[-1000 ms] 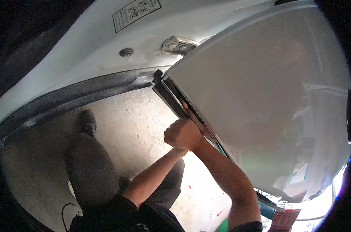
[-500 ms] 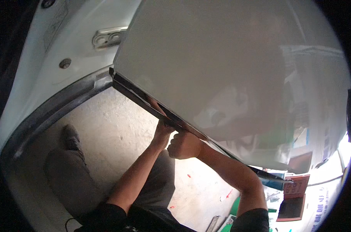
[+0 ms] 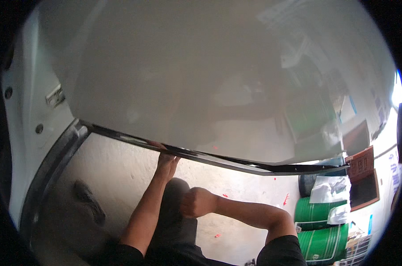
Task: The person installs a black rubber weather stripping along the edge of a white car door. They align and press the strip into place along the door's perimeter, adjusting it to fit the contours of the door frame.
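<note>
Now my right hand (image 3: 200, 201) has dropped away, clenched on nothing, while my left hand (image 3: 166, 160) alone grips the glossy white car door's black lower edge strip (image 3: 236, 162).

Light: daylight comes from my far right, blown out at the rim.
Glare: the white car door panel (image 3: 201, 80) shows hazy reflections.
Shadow: the concrete floor (image 3: 121, 173) under it is dim.
Distortion: fisheye bends edges; corners black.
Focus: soft throughout.

White door panel (image 3: 210, 75) closes off the space above its black lower edge strip (image 3: 236, 162). Beneath the strip, open room reaches down to the concrete floor (image 3: 121, 168). Green drums (image 3: 320, 228) block the right side.
</note>
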The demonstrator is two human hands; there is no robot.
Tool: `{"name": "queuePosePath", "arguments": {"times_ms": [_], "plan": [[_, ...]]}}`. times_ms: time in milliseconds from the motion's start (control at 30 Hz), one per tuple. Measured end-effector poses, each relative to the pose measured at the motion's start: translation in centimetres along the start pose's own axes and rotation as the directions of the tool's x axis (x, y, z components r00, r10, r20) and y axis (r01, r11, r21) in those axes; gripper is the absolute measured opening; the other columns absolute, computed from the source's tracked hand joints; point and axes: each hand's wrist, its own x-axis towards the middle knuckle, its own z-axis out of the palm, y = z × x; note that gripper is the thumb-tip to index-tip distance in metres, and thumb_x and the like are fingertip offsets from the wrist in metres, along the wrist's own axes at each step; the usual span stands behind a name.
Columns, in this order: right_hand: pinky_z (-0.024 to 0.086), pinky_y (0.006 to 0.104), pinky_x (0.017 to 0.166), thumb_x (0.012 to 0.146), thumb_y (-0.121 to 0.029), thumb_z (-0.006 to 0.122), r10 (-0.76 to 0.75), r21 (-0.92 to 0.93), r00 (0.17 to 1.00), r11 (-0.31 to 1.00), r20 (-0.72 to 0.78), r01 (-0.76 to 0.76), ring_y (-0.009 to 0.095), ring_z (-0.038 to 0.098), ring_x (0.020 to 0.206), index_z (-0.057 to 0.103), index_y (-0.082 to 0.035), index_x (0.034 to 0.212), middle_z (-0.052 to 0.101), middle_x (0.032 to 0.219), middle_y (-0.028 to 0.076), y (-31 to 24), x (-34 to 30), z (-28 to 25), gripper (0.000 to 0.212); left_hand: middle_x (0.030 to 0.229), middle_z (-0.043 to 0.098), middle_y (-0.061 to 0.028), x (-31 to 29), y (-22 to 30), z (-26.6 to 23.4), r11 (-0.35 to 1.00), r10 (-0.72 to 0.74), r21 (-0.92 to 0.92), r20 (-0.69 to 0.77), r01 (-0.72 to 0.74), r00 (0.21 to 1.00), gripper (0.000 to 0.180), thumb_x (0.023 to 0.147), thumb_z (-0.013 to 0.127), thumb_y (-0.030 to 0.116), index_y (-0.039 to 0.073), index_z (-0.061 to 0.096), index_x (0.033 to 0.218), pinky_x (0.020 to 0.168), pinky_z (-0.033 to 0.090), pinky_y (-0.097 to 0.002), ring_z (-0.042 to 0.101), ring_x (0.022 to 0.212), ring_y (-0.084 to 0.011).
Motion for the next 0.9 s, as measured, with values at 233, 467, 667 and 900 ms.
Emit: {"name": "queuePosePath", "arguments": {"times_ms": [233, 467, 667, 900], "plan": [[0.046, 0.0413, 0.051, 0.078, -0.026, 0.060, 0.471, 0.018, 0.877, 0.881, -0.097, -0.472, 0.029, 0.058, 0.058, 0.055, -0.009, 0.063, 0.056, 0.061, 0.010, 1.2, -3.7, -2.4, 0.023, 0.124, 0.057, -0.0009, 0.0, -1.0, -0.8, 0.970, -0.235, -0.030, 0.121, 0.240, 0.964, 0.031, 0.089, 0.059, 0.025, 0.017, 0.054, 0.119, 0.108, 0.026, -0.0522, 0.045, 0.123, -0.0201], [0.041, 0.0456, 0.052, 0.083, -0.022, 0.060, 0.835, 0.274, 0.422, 0.524, -0.355, -0.807, 0.037, 0.052, 0.058, 0.050, -0.004, 0.063, 0.050, 0.060, 0.016, -0.4, -7.4, -1.2, 0.029, 0.138, 0.045, -0.0070, 1.4, -3.3, -2.0, 0.737, -0.322, 0.659, 0.147, 0.150, 0.935, 0.039, 0.096, 0.045, 0.027, 0.007, 0.047, 0.129, 0.110, 0.027, -0.0437, 0.041, 0.127, -0.0243], [0.047, 0.0489, 0.066, 0.087, -0.040, 0.052, 0.986, 0.042, 0.132, 0.129, 0.103, -0.991, 0.040, 0.060, 0.072, 0.062, -0.003, 0.075, 0.061, 0.073, 0.022, -1.1, -15.2, -0.8, 0.041, 0.120, 0.061, -0.0068, 2.0, -2.0, -0.3, 0.864, -0.503, -0.071, -0.080, 0.499, 0.860, 0.032, 0.094, 0.048, 0.030, 0.008, 0.059, 0.115, 0.105, 0.034, -0.0461, 0.051, 0.118, -0.0230], [0.045, 0.0273, 0.064, 0.087, -0.012, 0.059, 0.545, 0.765, -0.571, 0.231, -0.614, -0.601, 0.011, 0.055, 0.074, 0.047, -0.004, 0.112, 0.057, 0.084, 0.004, -2.9, -27.1, -4.8, 0.029, 0.127, 0.058, -0.0048, 2.6, -5.9, 2.0, 0.762, -0.647, 0.004, 0.069, 0.648, 0.760, 0.038, 0.093, 0.046, 0.038, 0.013, 0.059, 0.119, 0.108, 0.027, -0.0456, 0.050, 0.121, -0.0203]]}}
